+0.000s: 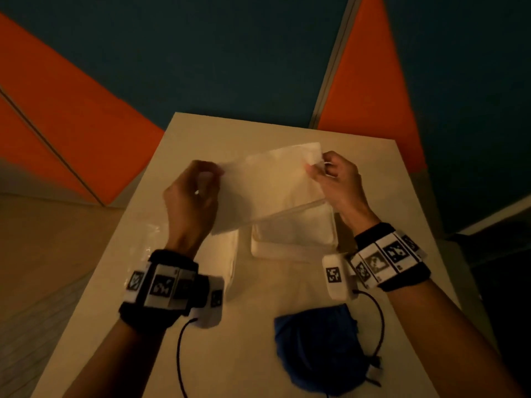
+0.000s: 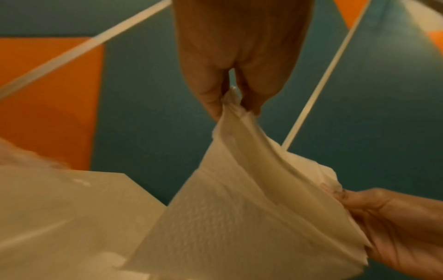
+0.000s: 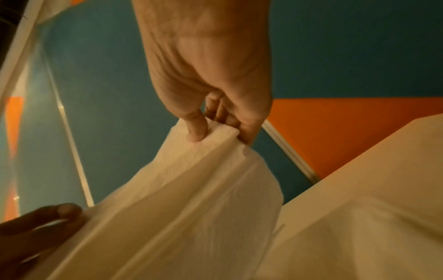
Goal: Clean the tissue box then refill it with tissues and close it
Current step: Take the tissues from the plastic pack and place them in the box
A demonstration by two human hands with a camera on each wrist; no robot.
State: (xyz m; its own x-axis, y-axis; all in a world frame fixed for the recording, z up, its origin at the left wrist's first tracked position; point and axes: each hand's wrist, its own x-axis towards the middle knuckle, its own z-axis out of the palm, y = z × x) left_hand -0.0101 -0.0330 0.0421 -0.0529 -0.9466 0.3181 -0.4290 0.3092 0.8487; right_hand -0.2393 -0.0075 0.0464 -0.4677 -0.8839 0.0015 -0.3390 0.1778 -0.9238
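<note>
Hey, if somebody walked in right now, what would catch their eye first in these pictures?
First, the white stack of tissues held in the air above the table, the left hand and right hand each pinching one end. Just under it sits the open white tissue box. Nearer the person, a crumpled blue cloth lies on the table.

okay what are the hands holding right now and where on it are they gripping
Both hold one stack of tissues above the table: the left hand pinches its left end, the right hand pinches its far right corner.
</note>
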